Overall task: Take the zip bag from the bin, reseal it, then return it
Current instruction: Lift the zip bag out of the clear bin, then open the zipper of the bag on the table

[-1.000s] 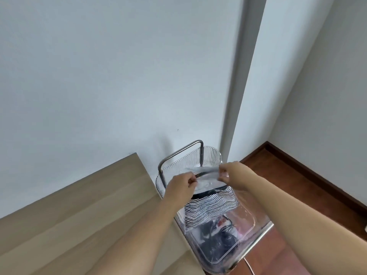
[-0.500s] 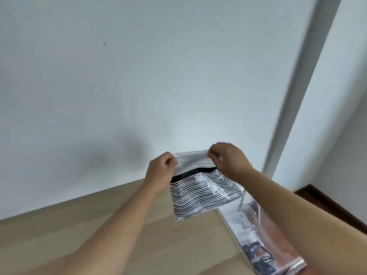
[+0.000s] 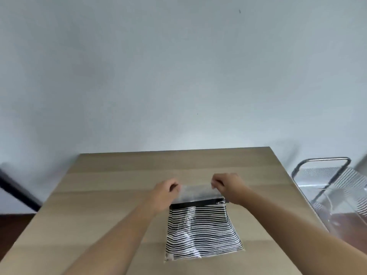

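Observation:
The zip bag (image 3: 200,233) is clear plastic with black-and-white striped cloth inside and a black band under its top strip. It hangs over the wooden table (image 3: 123,181), its lower edge close to the surface. My left hand (image 3: 165,192) pinches the top strip's left corner. My right hand (image 3: 228,186) pinches the right corner. The clear bin (image 3: 337,187) with a metal handle stands off the table's right side.
A pale wall rises right behind the table's far edge. A dark object (image 3: 17,193) shows at the left past the table. Brown floor (image 3: 14,219) lies beside the table at the lower left.
Both hands carried the bag out of the bin and leftward over the table. The view has swung left, so the bin now sits at the right edge.

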`<move>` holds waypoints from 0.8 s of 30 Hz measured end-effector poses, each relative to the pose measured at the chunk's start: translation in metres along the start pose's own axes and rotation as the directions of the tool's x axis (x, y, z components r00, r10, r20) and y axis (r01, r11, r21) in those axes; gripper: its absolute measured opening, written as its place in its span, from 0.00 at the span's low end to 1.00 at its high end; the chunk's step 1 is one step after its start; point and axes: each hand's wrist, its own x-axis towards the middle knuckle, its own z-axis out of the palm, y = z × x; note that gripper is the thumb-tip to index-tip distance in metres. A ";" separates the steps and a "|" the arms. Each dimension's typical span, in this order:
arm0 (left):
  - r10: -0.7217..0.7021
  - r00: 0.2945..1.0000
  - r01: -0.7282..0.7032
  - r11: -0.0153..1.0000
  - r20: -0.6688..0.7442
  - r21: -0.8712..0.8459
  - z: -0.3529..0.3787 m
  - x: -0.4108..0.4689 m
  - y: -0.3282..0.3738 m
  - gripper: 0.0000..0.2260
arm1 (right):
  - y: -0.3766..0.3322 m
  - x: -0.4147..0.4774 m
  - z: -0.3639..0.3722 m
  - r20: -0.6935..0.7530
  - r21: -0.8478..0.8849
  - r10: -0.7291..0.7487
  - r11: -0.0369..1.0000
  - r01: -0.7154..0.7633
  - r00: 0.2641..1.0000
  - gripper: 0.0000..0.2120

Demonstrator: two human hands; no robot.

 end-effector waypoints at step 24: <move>0.492 0.843 -0.346 0.805 -0.216 0.483 0.063 -0.019 0.003 0.05 | 0.022 -0.026 0.061 -0.198 -0.382 -0.345 0.889 0.252 0.917 0.16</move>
